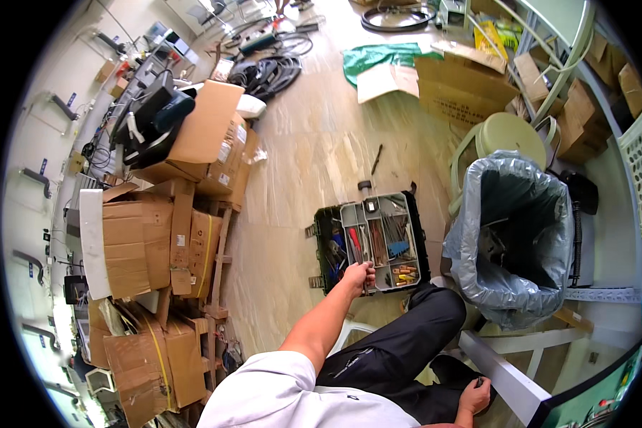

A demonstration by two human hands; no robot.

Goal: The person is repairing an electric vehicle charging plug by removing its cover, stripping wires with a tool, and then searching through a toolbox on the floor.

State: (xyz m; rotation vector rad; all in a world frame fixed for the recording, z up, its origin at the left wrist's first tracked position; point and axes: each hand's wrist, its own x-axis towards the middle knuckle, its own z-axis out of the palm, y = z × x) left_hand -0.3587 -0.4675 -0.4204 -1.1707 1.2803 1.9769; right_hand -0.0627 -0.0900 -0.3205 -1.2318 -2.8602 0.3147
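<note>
While my left hand [359,274] grips the grey tray [383,241] in the toolbox [326,235], I should lift level; right hand [476,394] rests closed.

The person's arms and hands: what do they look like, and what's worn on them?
Both hands are bare: no gloves, and no watch or rings that I can make out. The left hand is on a bare forearm running up to a short white sleeve of a T-shirt. The right hand shows only with its wrist, also bare; its sleeve is out of view. No markings show.
</note>
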